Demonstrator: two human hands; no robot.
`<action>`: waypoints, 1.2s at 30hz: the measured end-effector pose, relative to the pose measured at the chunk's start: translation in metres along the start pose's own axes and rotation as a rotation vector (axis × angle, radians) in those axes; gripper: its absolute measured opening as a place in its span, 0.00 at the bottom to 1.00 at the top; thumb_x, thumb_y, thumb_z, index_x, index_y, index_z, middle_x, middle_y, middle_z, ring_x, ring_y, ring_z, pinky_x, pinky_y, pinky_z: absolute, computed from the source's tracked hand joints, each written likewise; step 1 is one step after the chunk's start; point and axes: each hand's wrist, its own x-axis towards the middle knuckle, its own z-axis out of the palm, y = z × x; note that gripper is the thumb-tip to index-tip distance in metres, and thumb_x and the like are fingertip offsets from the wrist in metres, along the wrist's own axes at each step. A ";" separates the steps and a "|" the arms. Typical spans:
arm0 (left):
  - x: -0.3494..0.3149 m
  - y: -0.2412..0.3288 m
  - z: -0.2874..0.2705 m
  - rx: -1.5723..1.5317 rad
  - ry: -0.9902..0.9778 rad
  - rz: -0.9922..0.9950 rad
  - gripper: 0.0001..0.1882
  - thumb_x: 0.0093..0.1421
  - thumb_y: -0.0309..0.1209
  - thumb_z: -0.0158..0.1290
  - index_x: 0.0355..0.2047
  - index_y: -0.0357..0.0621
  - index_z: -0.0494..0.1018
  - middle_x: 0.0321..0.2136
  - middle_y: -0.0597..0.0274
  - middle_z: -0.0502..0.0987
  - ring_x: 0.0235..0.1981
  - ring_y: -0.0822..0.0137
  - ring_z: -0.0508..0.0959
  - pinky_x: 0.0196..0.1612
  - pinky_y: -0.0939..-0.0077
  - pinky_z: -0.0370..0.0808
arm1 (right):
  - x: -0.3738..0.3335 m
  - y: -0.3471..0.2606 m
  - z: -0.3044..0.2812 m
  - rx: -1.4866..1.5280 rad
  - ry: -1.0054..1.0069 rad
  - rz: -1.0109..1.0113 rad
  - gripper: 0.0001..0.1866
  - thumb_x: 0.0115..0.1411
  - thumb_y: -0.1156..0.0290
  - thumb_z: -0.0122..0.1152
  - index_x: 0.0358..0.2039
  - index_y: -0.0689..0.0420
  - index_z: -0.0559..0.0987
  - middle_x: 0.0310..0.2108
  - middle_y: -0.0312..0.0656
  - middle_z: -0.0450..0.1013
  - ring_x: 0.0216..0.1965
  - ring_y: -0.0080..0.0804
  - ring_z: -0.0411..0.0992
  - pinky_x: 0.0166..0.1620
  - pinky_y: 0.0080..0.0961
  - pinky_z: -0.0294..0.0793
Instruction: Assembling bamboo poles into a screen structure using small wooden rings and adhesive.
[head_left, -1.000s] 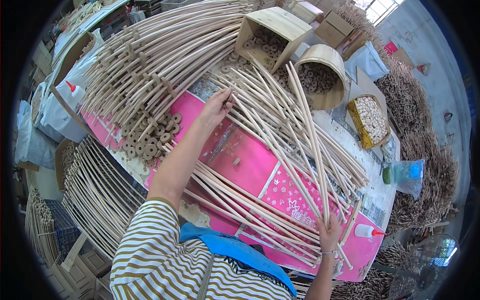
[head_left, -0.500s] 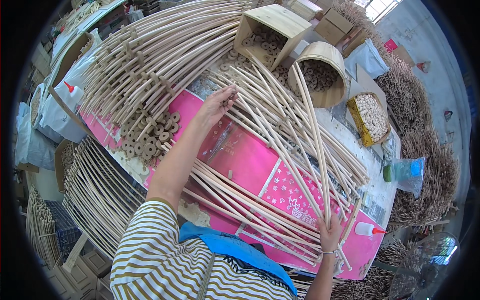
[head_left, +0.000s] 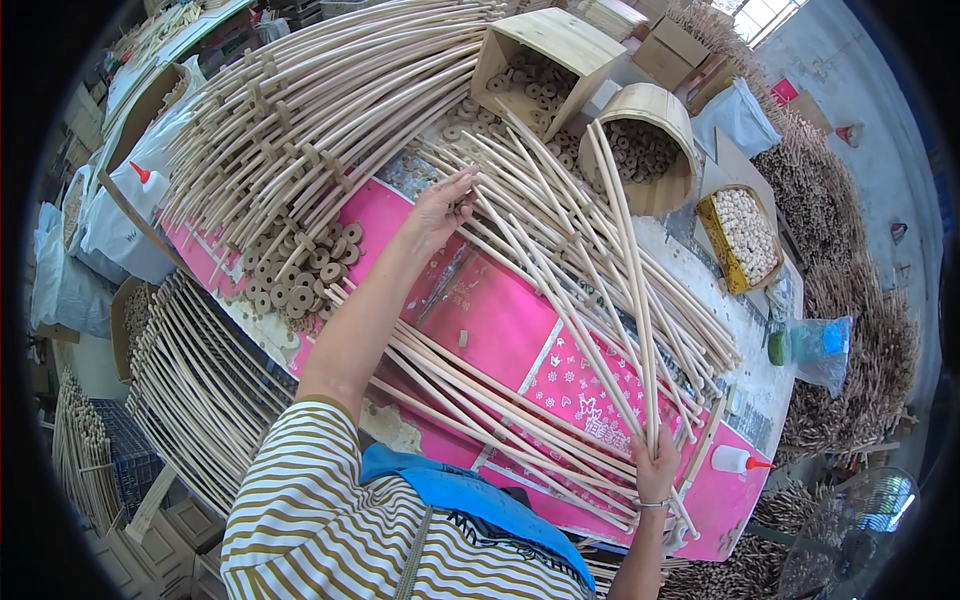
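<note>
My right hand (head_left: 656,468), at the lower right, is closed around the near ends of several long wooden sticks (head_left: 643,300). The held sticks fan out and slant away over a loose pile of similar sticks (head_left: 680,310). My left hand (head_left: 445,208) reaches across the pink tabletop to the far ends of some slanting sticks. Its fingers are curled together at a stick's tip; what they pinch is partly hidden and too small to name. More sticks (head_left: 500,405) lie under my left forearm and along the table's near side.
Sticks fitted with wooden discs (head_left: 290,120) are stacked at the far left, beside a heap of loose discs (head_left: 300,275). Behind the pile, a wooden box (head_left: 545,45) and a wooden bucket (head_left: 645,110) lie tipped, holding discs. A yellow box of pale beads (head_left: 735,235) and a glue bottle (head_left: 735,459) are right.
My left hand's fingers have shifted slightly at the stick's tip. My right hand keeps its grip on the sticks, and the rest looks almost the same.
</note>
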 end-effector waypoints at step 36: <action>-0.058 0.001 0.051 0.770 -0.259 0.060 0.19 0.65 0.33 0.57 0.56 0.43 0.76 0.31 0.67 0.80 0.27 0.78 0.75 0.28 0.85 0.70 | 0.127 -0.053 -0.013 -0.272 0.360 -0.323 0.09 0.63 0.69 0.65 0.39 0.60 0.77 0.22 0.43 0.73 0.22 0.29 0.70 0.28 0.29 0.69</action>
